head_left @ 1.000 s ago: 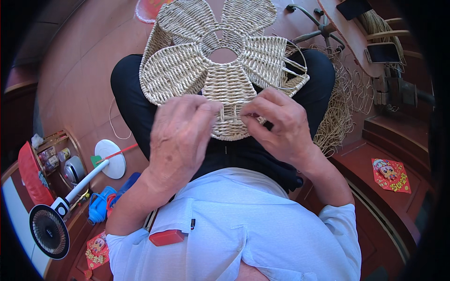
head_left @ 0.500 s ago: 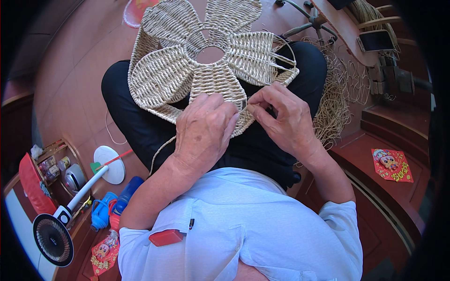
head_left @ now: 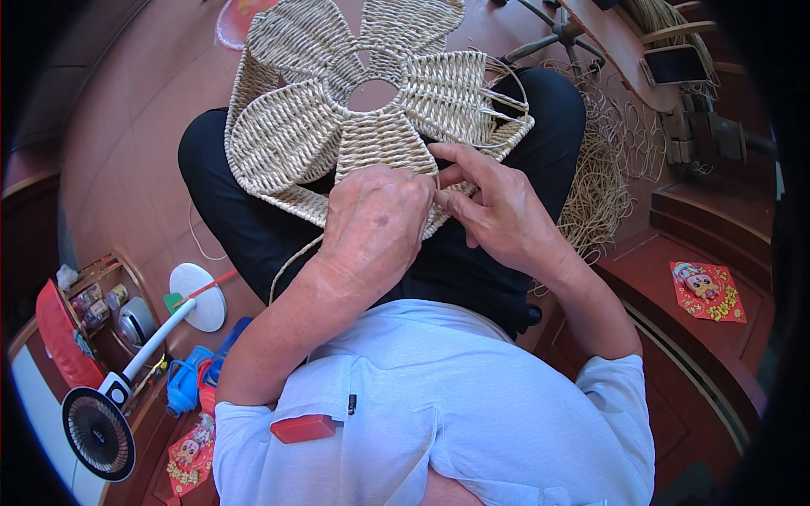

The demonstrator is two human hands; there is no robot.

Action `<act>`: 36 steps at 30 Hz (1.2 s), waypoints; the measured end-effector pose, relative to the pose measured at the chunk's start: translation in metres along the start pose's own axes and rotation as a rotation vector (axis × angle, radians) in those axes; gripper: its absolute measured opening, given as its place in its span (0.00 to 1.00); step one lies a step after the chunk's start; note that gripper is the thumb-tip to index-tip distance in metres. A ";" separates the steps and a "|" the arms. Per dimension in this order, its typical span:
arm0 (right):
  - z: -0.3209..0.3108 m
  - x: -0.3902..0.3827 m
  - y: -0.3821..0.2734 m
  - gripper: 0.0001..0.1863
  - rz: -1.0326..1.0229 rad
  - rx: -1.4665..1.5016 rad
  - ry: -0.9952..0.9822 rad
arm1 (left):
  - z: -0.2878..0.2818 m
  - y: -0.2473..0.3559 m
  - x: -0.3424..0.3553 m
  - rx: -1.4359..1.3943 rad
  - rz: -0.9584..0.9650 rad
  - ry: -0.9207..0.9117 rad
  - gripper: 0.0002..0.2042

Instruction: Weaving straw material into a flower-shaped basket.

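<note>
One forefinger (head_left: 457,155) of the right hand (head_left: 498,207) points out toward the right edge of the near petal (head_left: 384,145), parted from the thumb; the other fingers bend inward beside a thin strand. Whether they pinch it cannot be told. The left hand (head_left: 378,211) is curled, knuckles up, close against the right fingertips and over the lower end of that petal; its fingertips are hidden, so its hold cannot be told.

The petal belongs to a weave (head_left: 289,135) lying across the person's lap. It is straw-coloured, with paler and browner flecks, plaited from twisted cord in tight, ropy rows. Five rounded petals spread from a ring (head_left: 374,117) around a circular hole, gaps showing between them. The right petal (head_left: 447,93) looks unfinished: bare strands (head_left: 504,99) bridge its outer edge to the rim (head_left: 291,202), and a loop curves past them. The left side shows a woven wall below the petals.

A cord (head_left: 293,260) trails from beside the left wrist. Dark trousers (head_left: 224,173) support the weave. Beyond the right knee, a tangled heap (head_left: 599,202) of similar cord lies on the floor (head_left: 135,169); a fan (head_left: 97,434) stands at the person's left.
</note>
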State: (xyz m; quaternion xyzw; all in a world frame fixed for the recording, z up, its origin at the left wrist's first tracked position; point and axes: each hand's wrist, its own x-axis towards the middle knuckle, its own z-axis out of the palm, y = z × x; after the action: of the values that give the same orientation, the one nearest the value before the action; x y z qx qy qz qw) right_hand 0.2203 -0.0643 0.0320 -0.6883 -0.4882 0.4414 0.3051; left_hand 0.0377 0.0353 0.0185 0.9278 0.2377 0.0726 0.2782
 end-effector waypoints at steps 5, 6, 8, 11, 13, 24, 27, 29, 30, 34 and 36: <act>0.000 -0.001 0.001 0.29 0.135 0.219 -0.094 | -0.004 -0.003 0.002 0.009 0.061 -0.043 0.06; -0.001 -0.001 0.001 0.29 0.136 0.217 -0.098 | -0.004 -0.004 0.003 0.006 0.093 -0.055 0.06; -0.003 -0.001 0.000 0.29 0.171 0.226 -0.120 | -0.003 -0.006 0.004 0.004 0.086 -0.062 0.06; -0.003 -0.001 -0.003 0.30 0.170 0.210 -0.124 | -0.002 -0.005 0.004 0.009 0.054 -0.059 0.07; -0.002 0.001 -0.005 0.30 0.180 0.204 -0.126 | 0.001 -0.004 0.003 0.013 0.017 -0.042 0.07; -0.006 0.002 -0.012 0.30 0.159 0.107 -0.148 | -0.021 -0.011 -0.016 -0.413 -0.158 0.311 0.04; -0.007 0.002 -0.015 0.32 0.171 0.087 -0.133 | -0.033 -0.017 -0.029 -0.399 -0.211 0.322 0.04; -0.005 -0.001 -0.013 0.31 0.038 -0.072 -0.060 | -0.040 -0.019 -0.037 -0.291 -0.214 0.252 0.04; -0.003 -0.002 -0.011 0.31 0.036 -0.073 -0.060 | -0.040 -0.020 -0.041 -0.291 -0.215 0.253 0.04; 0.004 -0.009 -0.007 0.25 -0.215 -0.270 0.059 | -0.025 -0.022 -0.050 -0.198 -0.107 0.239 0.06; 0.005 -0.010 -0.003 0.23 -0.267 -0.317 0.072 | -0.020 -0.021 -0.050 -0.176 -0.085 0.241 0.07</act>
State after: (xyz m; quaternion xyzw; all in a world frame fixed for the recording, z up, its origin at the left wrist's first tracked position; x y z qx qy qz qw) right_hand 0.2127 -0.0728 0.0358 -0.6724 -0.6271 0.2898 0.2659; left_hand -0.0197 0.0367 0.0232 0.8735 0.3013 0.1921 0.3307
